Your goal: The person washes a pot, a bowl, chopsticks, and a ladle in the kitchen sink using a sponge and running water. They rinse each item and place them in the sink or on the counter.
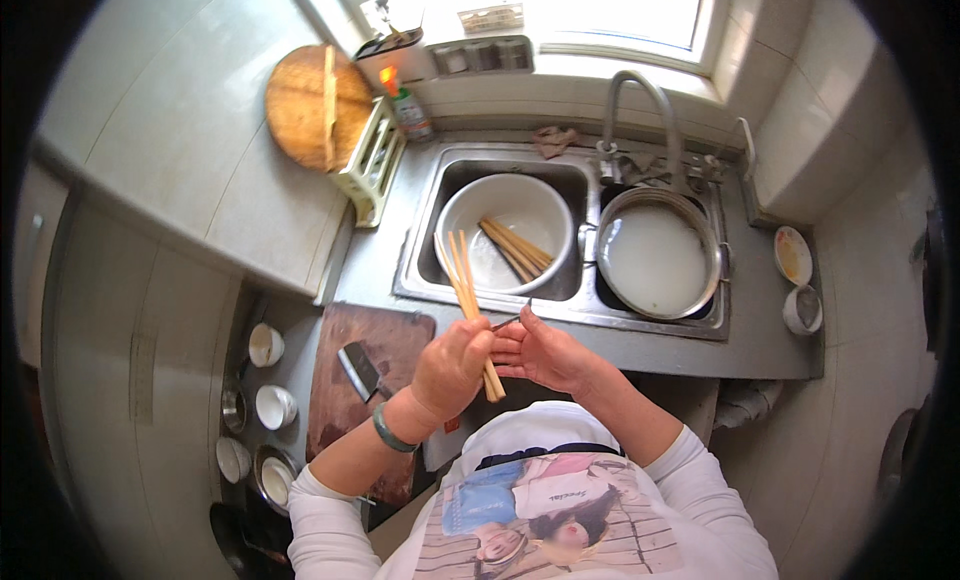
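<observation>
Several light wooden chopsticks (465, 299) are gripped in my left hand (452, 366), their long ends pointing up over the left sink basin. My right hand (546, 353) is beside it, palm turned up and fingers spread; a thin dark stick (510, 322) runs between the two hands, and which of them holds it I cannot tell. Beyond the hands, a white basin (457, 197) sits in the left sink bowl with more chopsticks (517, 246) lying in it, at least one of them dark. A metal pot (652, 254) of cloudy water fills the right sink bowl.
A cleaver (360, 371) lies on a wooden cutting board (337, 415) at left, near several white bowls (276, 407). A curved faucet (645, 81) stands behind the sink. Two small dishes (793, 256) are at right; a round wooden board (300, 107) leans by a rack (373, 164).
</observation>
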Demonstrator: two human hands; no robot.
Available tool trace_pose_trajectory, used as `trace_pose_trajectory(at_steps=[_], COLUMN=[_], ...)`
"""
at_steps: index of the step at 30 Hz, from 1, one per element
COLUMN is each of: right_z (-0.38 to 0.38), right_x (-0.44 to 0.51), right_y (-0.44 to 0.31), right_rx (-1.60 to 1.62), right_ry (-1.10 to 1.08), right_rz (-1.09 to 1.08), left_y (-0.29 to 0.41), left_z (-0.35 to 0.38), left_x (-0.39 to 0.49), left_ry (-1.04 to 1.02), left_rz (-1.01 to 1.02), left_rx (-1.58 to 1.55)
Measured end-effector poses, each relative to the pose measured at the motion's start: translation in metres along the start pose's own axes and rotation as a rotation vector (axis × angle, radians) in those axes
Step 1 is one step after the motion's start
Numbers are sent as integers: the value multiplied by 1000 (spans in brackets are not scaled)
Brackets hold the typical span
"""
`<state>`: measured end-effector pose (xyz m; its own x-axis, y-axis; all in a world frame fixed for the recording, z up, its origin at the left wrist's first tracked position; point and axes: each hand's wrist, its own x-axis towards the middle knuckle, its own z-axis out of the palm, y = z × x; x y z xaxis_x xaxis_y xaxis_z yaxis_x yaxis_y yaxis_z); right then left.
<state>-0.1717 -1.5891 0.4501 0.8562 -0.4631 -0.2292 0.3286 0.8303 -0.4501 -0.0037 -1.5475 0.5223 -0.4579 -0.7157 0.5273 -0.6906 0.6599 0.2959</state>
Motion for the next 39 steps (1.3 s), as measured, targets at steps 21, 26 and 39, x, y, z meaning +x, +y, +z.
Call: trace_pose_trajectory(at_steps=[21,26,39], right_z=[-201,-305,-345], right_x=[-111,-96,-30], right_y=[-111,-144,-118], right_rx=[-106,-659,-206], right_ry=[575,957,836], right_rz=[-342,31,-118], left_y=[37,27,-23], left_z=[213,238,354], left_x=[109,106,126], left_ry=[-356,-439,-481], left_rz=[153,-74,-1429], left_rx=[-83,-222,-1240])
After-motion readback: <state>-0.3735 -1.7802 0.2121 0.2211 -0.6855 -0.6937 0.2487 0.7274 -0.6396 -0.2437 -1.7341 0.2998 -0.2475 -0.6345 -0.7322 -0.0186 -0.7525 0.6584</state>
